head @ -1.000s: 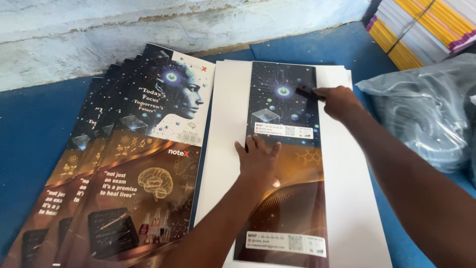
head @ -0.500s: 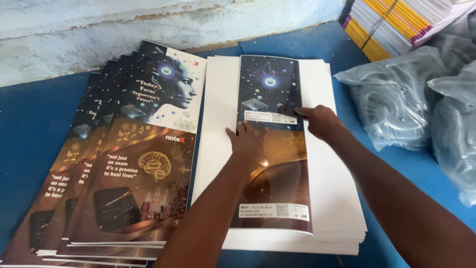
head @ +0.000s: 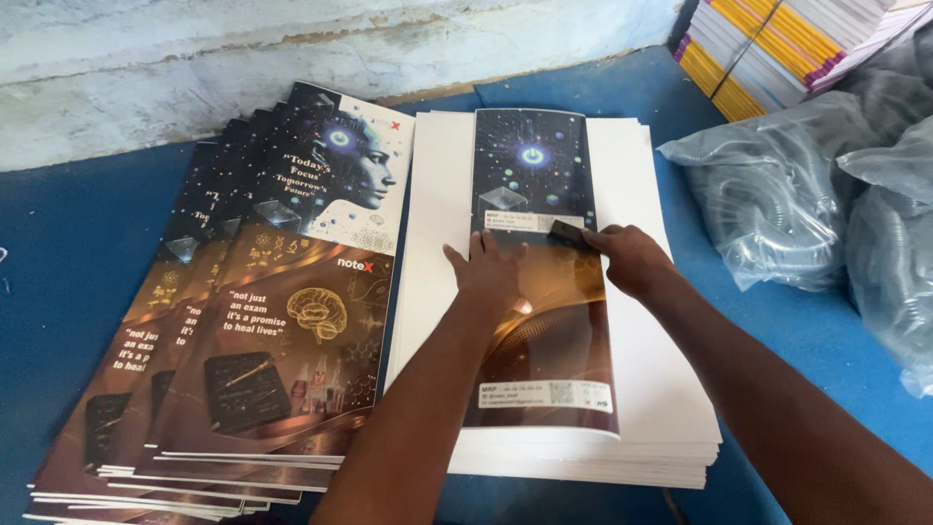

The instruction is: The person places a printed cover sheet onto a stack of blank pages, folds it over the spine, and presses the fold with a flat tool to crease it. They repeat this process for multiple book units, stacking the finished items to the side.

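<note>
Left hand (head: 489, 275) pressed flat, fingers spread, on a dark printed cover strip (head: 540, 292) lying along the middle of a white sheet stack (head: 437, 243); right hand (head: 630, 259) pinching a small dark block (head: 567, 232) against the strip's upper half; fanned printed covers (head: 282, 321) just left on the blue table (head: 58, 253); clear plastic bags (head: 777, 204) right; striped book stacks (head: 758, 49) behind.

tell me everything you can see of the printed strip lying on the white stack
The printed strip is a long, narrow, glossy sheet, dark starry blue above, coppery brown below, with a small white label at mid-height and another at its near end. It lies flat along the white stack. The left hand presses it; the right hand holds a small dark block on it.
</note>
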